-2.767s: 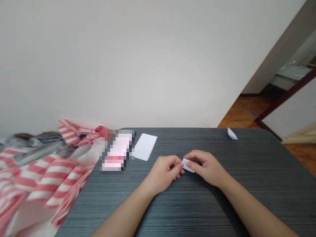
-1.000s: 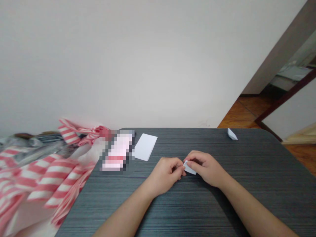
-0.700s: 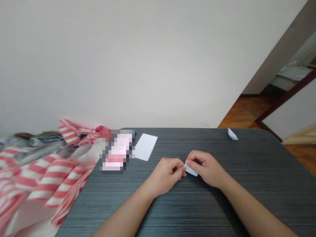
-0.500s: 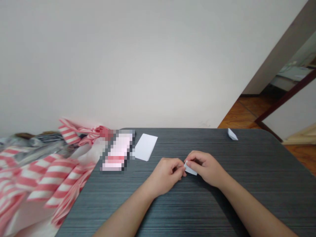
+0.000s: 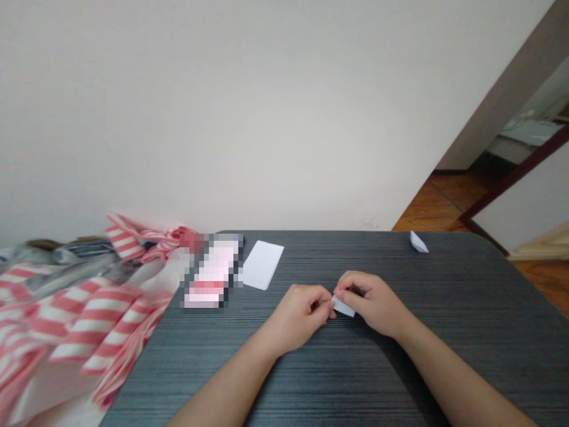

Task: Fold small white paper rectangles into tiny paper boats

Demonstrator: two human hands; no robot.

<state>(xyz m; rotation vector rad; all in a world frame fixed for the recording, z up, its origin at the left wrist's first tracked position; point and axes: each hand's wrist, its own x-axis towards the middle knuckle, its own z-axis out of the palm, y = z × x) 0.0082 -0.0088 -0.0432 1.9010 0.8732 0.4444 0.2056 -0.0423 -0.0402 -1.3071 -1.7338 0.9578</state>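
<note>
Just above the dark table [image 5: 284, 385], my left hand [image 5: 304, 317] and my right hand [image 5: 373, 302] meet at a small folded piece of white paper [image 5: 344, 307]. The left thumb and forefinger pinch its left corner. On the other side, the right thumb and forefinger pinch the upper edge, covering part of the paper. Its lower right portion shows below the right thumb. A stack of white paper sheets [image 5: 263, 265] lies beyond my left hand. Near the far right edge rests another folded white paper piece [image 5: 418, 242].
A blurred-out phone-like object [image 5: 212, 273] lies on the table left of the sheets. Red-and-white striped cloth [image 5: 98, 314] is heaped beside the table's left edge. A pale wall [image 5: 284, 118] stands behind the table, and wooden floor [image 5: 444, 196] shows at the right.
The right thumb and fingertips have shifted slightly over the top of the paper, hiding its upper corner. Both arms stay almost in place.
</note>
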